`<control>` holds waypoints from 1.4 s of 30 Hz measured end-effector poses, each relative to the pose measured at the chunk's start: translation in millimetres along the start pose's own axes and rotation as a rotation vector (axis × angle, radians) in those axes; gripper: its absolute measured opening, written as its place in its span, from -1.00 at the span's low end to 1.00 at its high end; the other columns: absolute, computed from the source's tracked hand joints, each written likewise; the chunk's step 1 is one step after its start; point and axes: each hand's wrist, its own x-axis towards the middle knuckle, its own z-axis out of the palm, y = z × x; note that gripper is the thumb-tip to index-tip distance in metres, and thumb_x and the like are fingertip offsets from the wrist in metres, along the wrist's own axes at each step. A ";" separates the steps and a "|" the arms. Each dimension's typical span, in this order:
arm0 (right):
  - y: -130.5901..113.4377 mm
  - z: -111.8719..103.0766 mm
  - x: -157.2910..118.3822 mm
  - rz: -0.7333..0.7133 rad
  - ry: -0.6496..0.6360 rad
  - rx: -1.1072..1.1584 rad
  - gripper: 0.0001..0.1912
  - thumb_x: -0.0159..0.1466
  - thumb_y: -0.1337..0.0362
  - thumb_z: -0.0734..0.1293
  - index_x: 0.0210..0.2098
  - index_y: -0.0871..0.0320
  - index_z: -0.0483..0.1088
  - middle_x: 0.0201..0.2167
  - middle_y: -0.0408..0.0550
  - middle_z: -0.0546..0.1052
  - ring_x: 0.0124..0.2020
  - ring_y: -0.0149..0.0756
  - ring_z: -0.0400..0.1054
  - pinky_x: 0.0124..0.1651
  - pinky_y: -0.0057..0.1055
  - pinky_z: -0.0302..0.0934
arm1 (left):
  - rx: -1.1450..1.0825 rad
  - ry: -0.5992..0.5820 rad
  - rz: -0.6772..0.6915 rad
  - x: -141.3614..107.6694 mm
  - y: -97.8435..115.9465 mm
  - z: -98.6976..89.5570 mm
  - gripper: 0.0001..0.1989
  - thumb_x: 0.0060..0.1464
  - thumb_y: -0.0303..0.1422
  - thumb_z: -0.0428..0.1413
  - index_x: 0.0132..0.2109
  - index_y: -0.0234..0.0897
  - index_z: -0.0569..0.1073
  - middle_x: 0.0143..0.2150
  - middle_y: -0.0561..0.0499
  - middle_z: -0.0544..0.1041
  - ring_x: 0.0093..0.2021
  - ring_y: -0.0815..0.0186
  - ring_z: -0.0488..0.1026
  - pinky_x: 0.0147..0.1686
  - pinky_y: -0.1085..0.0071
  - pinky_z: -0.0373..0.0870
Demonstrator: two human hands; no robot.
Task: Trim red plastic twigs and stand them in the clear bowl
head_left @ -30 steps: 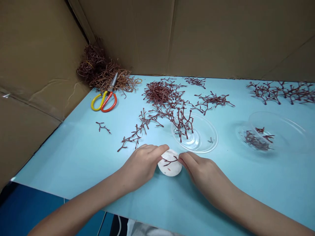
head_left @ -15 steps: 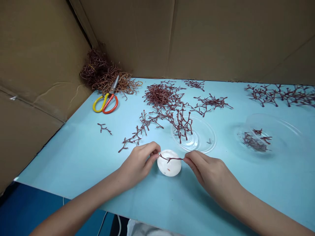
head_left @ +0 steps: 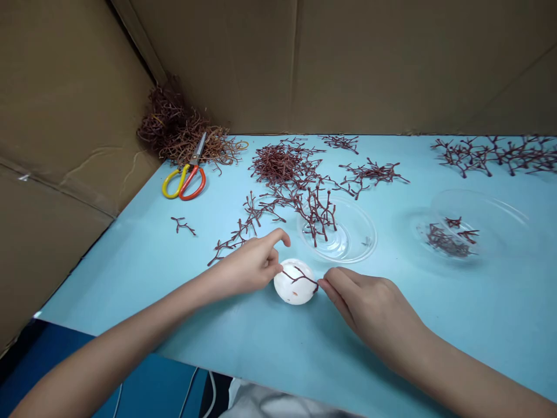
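Between my hands a thin brown branched twig (head_left: 300, 275) stretches over a small white round dish (head_left: 294, 296). My right hand (head_left: 369, 302) pinches the twig's right end between thumb and fingers, and a dark tip shows at that end. On the other side, my left hand (head_left: 256, 261) has its index finger raised and bent, apart from the thumb. Its thumb is close to the twig's left end; whether it touches the twig is hard to tell. Small reddish-brown specks show in the dish. Just behind stands a clear plastic lid-like dish (head_left: 369, 247) with upright brown twigs (head_left: 319, 215) in it.
Scissors (head_left: 191, 174) with yellow and red handles lie back left by a tangled stem heap (head_left: 183, 128). Brown twig piles (head_left: 278, 162) spread behind; more twigs (head_left: 500, 157) lie far right. A clear container (head_left: 483, 249) holds short pieces. Cardboard walls (head_left: 369, 69) enclose the table (head_left: 143, 278).
My left index finger has lifted away from the thumb, opening its earlier pinch. The twig has turned, so its fork now points up and left. My right hand keeps its pinch.
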 end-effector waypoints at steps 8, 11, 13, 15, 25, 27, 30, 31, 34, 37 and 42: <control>-4.0 -0.8 -0.1 -0.006 -0.015 0.005 -0.49 0.31 0.28 -0.14 -0.67 0.16 0.17 -0.82 -0.21 0.24 -0.84 -0.44 0.10 -0.70 -0.47 -0.28 | 0.242 -0.141 -0.125 9.4 23.4 -6.8 -0.65 -0.14 -0.62 -0.10 -0.15 -0.30 0.13 -0.72 0.27 0.10 -0.65 0.44 0.07 -0.63 0.57 -0.03; -1.0 -3.5 -0.8 0.020 -0.018 0.016 -0.50 0.30 0.26 -0.13 -0.67 0.15 0.16 -0.84 -0.21 0.24 -0.85 -0.45 0.07 -0.70 -0.48 -0.29 | 0.243 -0.128 -0.131 8.8 28.6 -8.1 -0.69 -0.15 -0.62 -0.09 -0.19 -0.29 0.15 -0.73 0.26 0.13 -0.66 0.44 0.08 -0.64 0.57 -0.04; 4.1 -6.6 -2.2 0.056 -0.024 0.030 -0.50 0.30 0.23 -0.12 -0.68 0.15 0.15 -0.85 -0.21 0.22 -0.85 -0.46 0.05 -0.69 -0.48 -0.27 | 0.159 -0.123 -0.105 5.7 29.5 -8.1 -0.79 -0.11 -0.60 -0.10 -0.28 -0.28 0.17 -0.71 0.24 0.19 -0.67 0.46 0.13 -0.64 0.58 0.00; 10.4 -9.6 -4.5 0.107 -0.051 0.073 -0.51 0.30 0.21 -0.11 -0.69 0.14 0.13 -0.86 -0.22 0.20 -0.84 -0.47 0.04 -0.69 -0.49 -0.24 | 0.028 -0.127 -0.083 1.0 28.7 -6.4 -0.91 -0.06 -0.56 -0.11 -0.40 -0.28 0.18 -0.67 0.20 0.26 -0.66 0.48 0.21 -0.61 0.60 0.08; 15.9 -11.0 -8.9 0.156 0.000 0.165 -0.51 0.30 0.19 -0.08 -0.69 0.15 0.14 -0.85 -0.24 0.18 -0.83 -0.51 0.04 -0.70 -0.55 -0.12 | 0.174 0.179 0.090 -10.9 20.8 17.2 -0.85 0.00 -0.54 -0.09 -0.49 -0.32 0.26 -0.55 0.12 0.28 -0.52 0.47 0.20 -0.51 0.58 0.08; 14.0 -11.5 -8.2 0.118 0.049 0.117 -0.51 0.30 0.20 -0.08 -0.68 0.16 0.15 -0.83 -0.24 0.19 -0.82 -0.51 0.04 -0.70 -0.54 -0.12 | 0.247 0.205 0.134 -10.0 19.2 20.4 -0.84 0.03 -0.53 -0.11 -0.48 -0.32 0.25 -0.52 0.10 0.28 -0.50 0.45 0.20 -0.50 0.56 0.09; 11.7 -11.0 -7.4 0.052 0.110 0.037 -0.50 0.30 0.22 -0.09 -0.68 0.16 0.17 -0.82 -0.23 0.21 -0.81 -0.50 0.04 -0.69 -0.53 -0.15 | 0.351 0.199 0.145 -8.8 18.6 23.5 -0.82 0.05 -0.53 -0.13 -0.46 -0.33 0.27 -0.50 0.07 0.29 -0.49 0.42 0.23 -0.49 0.54 0.11; 11.1 -10.5 -7.0 0.034 0.124 0.017 -0.50 0.31 0.23 -0.09 -0.68 0.16 0.17 -0.82 -0.23 0.21 -0.80 -0.49 0.04 -0.69 -0.53 -0.15 | 0.388 0.187 0.134 -8.6 19.1 24.2 -0.82 0.06 -0.52 -0.14 -0.46 -0.33 0.28 -0.50 0.06 0.29 -0.48 0.40 0.24 -0.48 0.53 0.12; 10.2 -9.0 -5.0 0.016 0.132 -0.013 -0.49 0.31 0.23 -0.11 -0.68 0.17 0.18 -0.82 -0.22 0.20 -0.80 -0.48 0.04 -0.68 -0.51 -0.18 | 0.461 0.125 0.082 -7.8 22.2 25.7 -0.80 0.07 -0.51 -0.15 -0.45 -0.35 0.31 -0.49 0.02 0.32 -0.45 0.36 0.28 -0.45 0.50 0.16; 9.9 -8.1 -2.1 0.030 0.097 -0.017 -0.47 0.31 0.22 -0.13 -0.67 0.17 0.19 -0.82 -0.22 0.21 -0.81 -0.47 0.04 -0.68 -0.50 -0.20 | 0.512 0.059 0.042 -5.5 24.4 27.1 -0.78 0.07 -0.52 -0.16 -0.46 -0.35 0.31 -0.48 0.00 0.35 -0.44 0.34 0.31 -0.45 0.48 0.17; 8.2 -5.8 1.5 0.056 0.072 -0.029 -0.45 0.31 0.22 -0.15 -0.68 0.17 0.19 -0.83 -0.21 0.21 -0.82 -0.46 0.04 -0.67 -0.49 -0.23 | 0.627 -0.006 0.087 -1.4 25.0 28.1 -0.84 0.01 -0.56 -0.12 -0.44 -0.32 0.30 -0.47 0.00 0.37 -0.43 0.30 0.33 -0.47 0.45 0.13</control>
